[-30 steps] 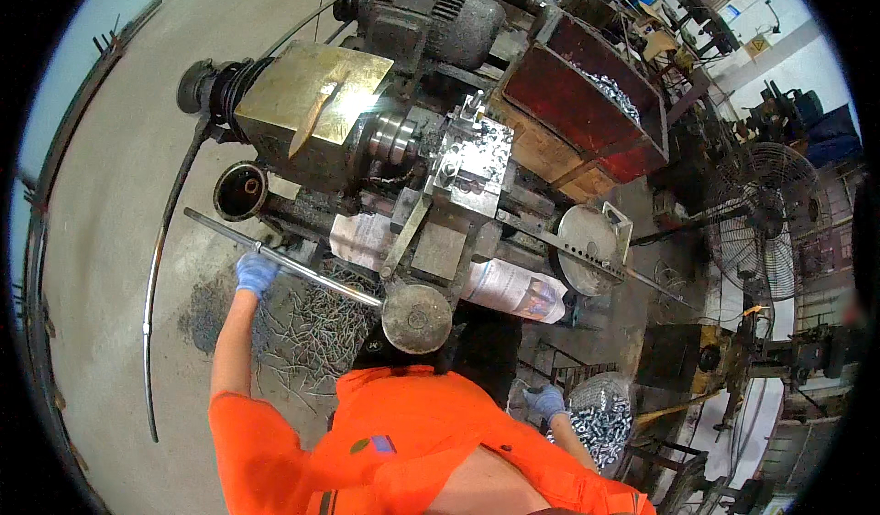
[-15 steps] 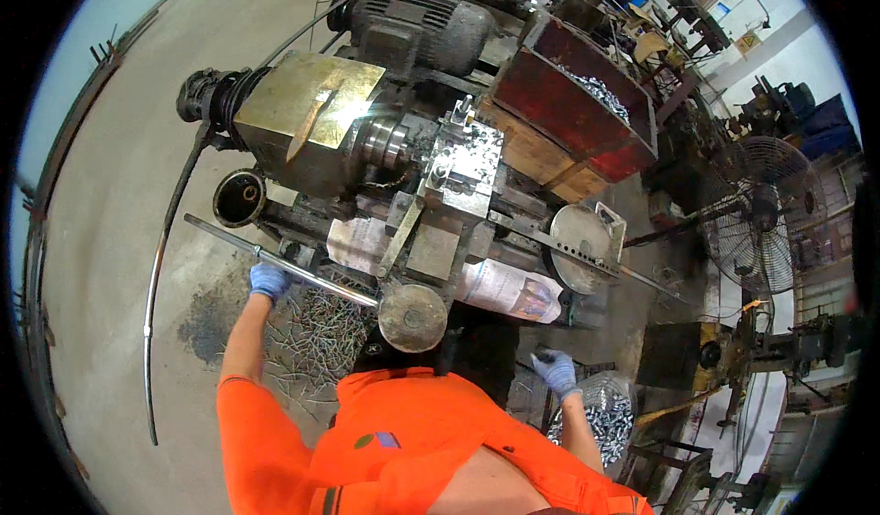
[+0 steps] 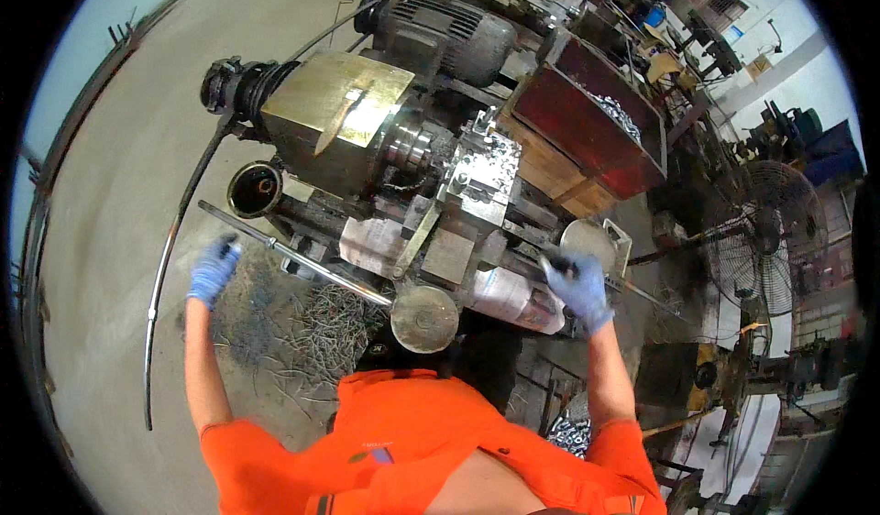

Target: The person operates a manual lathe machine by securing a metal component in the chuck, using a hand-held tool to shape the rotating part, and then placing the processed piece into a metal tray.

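Left hand, gloved, is near the lever and apart from it; whether it is open or closed cannot be told. Right hand, gloved, appears beside the wheel, fingers bent; whether they grip anything cannot be told. The lever slants to the disc at the lathe's near side. Metal parts lie beside the right sleeve. A red bin stands beyond the lathe.
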Action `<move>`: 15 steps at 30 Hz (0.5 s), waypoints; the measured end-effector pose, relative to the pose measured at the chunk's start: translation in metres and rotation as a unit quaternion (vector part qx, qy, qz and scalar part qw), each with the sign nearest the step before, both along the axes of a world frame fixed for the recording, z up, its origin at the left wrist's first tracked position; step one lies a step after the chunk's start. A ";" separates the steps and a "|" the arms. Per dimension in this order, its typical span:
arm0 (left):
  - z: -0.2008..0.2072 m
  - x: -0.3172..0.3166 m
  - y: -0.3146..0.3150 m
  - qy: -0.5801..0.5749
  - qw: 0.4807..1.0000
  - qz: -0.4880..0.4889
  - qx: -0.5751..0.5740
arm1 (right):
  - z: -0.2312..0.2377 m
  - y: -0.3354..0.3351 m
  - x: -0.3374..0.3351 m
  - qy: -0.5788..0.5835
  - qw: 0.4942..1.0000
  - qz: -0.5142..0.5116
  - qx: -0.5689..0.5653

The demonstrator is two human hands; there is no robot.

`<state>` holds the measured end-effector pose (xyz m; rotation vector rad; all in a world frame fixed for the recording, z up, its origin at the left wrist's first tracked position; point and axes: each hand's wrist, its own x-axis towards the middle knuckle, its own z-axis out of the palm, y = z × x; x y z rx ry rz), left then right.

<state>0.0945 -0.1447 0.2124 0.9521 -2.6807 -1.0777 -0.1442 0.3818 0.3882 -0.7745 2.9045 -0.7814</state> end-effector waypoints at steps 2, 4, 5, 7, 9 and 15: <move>0.069 0.011 -0.008 0.042 0.995 0.066 -0.061 | 0.026 -0.054 -0.018 0.125 0.983 0.125 -0.057; 0.101 0.029 -0.027 0.035 0.974 0.116 -0.190 | 0.029 -0.099 -0.039 0.131 0.976 0.175 -0.016; 0.116 0.035 -0.035 0.044 0.961 0.125 -0.244 | 0.018 -0.120 -0.051 0.180 0.962 0.203 -0.004; 0.124 0.058 -0.061 0.029 0.941 0.154 -0.300 | 0.013 -0.160 -0.061 0.193 0.952 0.223 0.080; 0.090 0.100 -0.097 -0.013 0.935 0.191 -0.299 | 0.012 -0.200 -0.071 0.084 0.937 0.242 0.240; 0.077 0.061 0.061 -0.136 0.920 0.273 -0.244 | -0.005 -0.215 -0.077 0.132 0.933 0.219 0.254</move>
